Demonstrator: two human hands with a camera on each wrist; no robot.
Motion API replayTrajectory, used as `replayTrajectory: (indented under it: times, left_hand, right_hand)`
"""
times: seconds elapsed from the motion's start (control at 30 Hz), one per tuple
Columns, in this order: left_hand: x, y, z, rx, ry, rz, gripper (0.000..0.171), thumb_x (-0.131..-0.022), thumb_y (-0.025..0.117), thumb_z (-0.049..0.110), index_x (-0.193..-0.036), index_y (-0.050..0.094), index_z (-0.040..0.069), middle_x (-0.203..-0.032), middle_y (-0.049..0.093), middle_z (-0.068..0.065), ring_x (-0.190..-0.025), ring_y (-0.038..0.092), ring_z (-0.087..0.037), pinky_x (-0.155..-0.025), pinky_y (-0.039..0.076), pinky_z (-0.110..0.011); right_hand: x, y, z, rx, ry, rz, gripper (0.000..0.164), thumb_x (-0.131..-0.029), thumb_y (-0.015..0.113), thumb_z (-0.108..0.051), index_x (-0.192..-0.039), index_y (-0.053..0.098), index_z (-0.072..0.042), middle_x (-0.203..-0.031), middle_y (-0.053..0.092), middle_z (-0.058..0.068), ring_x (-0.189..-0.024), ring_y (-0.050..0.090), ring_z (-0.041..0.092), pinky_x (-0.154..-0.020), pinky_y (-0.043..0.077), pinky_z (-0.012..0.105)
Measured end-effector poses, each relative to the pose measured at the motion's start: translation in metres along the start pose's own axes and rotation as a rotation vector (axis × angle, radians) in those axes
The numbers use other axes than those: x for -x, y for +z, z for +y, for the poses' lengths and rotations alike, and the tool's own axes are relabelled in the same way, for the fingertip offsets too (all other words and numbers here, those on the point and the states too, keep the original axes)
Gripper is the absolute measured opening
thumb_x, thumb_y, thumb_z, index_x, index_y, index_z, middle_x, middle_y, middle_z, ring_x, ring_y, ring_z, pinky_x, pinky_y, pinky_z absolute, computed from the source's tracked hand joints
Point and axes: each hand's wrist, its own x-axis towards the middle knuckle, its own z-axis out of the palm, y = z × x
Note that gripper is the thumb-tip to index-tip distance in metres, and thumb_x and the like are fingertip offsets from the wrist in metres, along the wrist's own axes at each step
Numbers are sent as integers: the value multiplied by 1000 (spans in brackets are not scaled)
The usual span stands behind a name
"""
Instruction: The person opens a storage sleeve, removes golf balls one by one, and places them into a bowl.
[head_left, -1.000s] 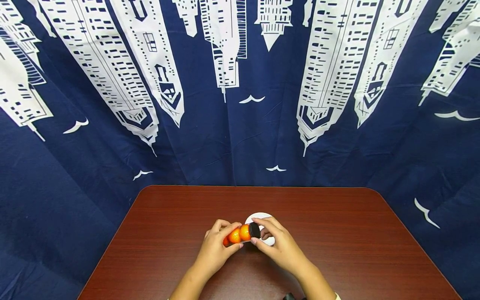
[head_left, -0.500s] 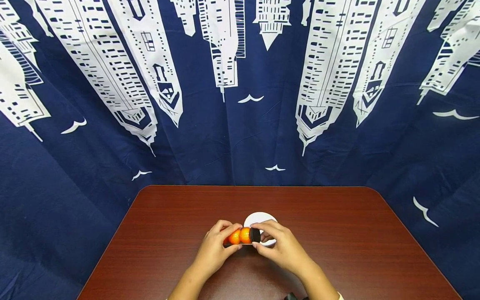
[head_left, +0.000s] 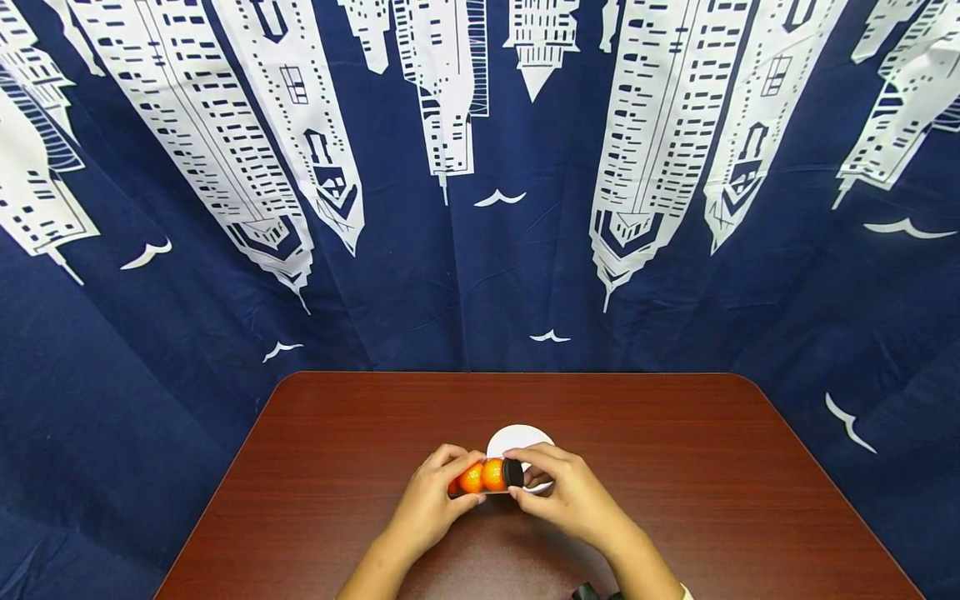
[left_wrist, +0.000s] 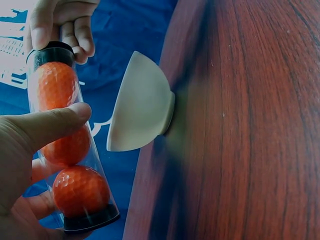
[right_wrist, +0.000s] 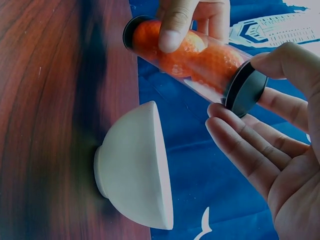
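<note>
A clear tube of golf balls (head_left: 482,477) is held level above the table, with three orange balls inside. A black cap closes each end, as the wrist views show. My left hand (head_left: 435,492) grips the tube's body, thumb laid across its front in the left wrist view. At the other end, my right hand (head_left: 562,487) pinches the black cap (right_wrist: 246,89) between thumb and fingers. Just behind the right hand stands a white bowl (left_wrist: 140,105), upright on the table and partly hidden by that hand in the head view.
The brown wooden table (head_left: 360,417) reaches out on both sides of the hands. Beyond its far edge hangs a blue cloth (head_left: 420,292) printed with white buildings and birds. A small dark object (head_left: 585,591) shows at the bottom edge, near the right forearm.
The tube has turned from tilted to nearly level in the head view and sits slightly lower. Both hands have kept their hold on it, and more of the bowl shows.
</note>
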Motion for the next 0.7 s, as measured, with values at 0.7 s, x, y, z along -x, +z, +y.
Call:
replayTrajectory:
  times: [0.7]
  left_hand:
    - [1,0,1,56,-19,-54,50,-80,87,26,-126,70,23,-115,62,10,-102,62,-9,-89,56,-30]
  right_hand:
    - [2,-4,0,-10,11,-24,40,-84,80,-9,-123,69,-6,-105,69,0,-80,67,6,-69,61,29]
